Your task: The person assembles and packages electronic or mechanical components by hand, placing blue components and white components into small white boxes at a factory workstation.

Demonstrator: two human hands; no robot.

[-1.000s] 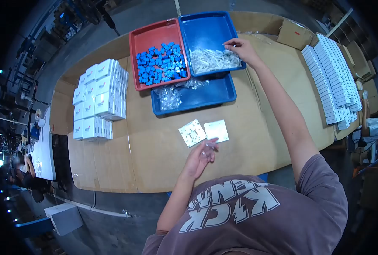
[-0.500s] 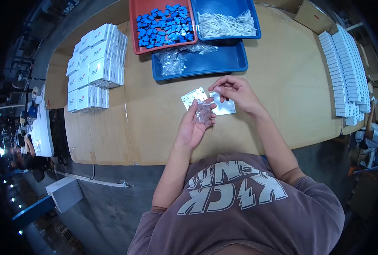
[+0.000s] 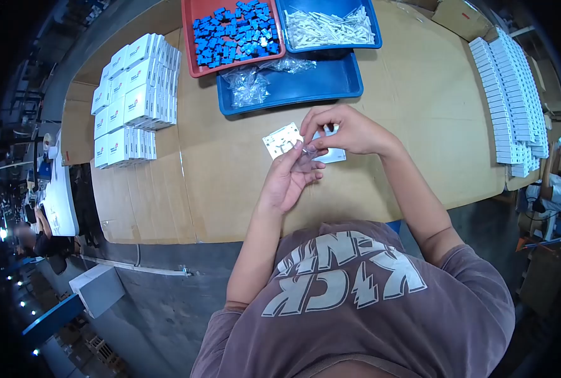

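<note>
My left hand [image 3: 286, 183] is closed on a small clear plastic bag [image 3: 303, 162], its thumb pressed against the film. Against the bag's upper edge, the fingers of my right hand [image 3: 346, 131] are pinched together; whether they grip the film or something smaller is hidden. Just behind my left hand lies a white printed card [image 3: 281, 140] with small dark marks. Under my right hand is a pale, shiny square sheet [image 3: 334, 154], partly covered.
A red tray [image 3: 233, 68] holds blue parts, a blue tray [image 3: 331, 48] white sticks, and a nearer blue tray [image 3: 293, 104] clear bags. White boxes [image 3: 140, 104] stand stacked left; white stacks [image 3: 504, 101] stand right. People are partly visible at both sides.
My right hand has moved in to the bag and its fingers now meet my left fingertips. The view has shifted slightly, and more of the shiny sheet is covered.
</note>
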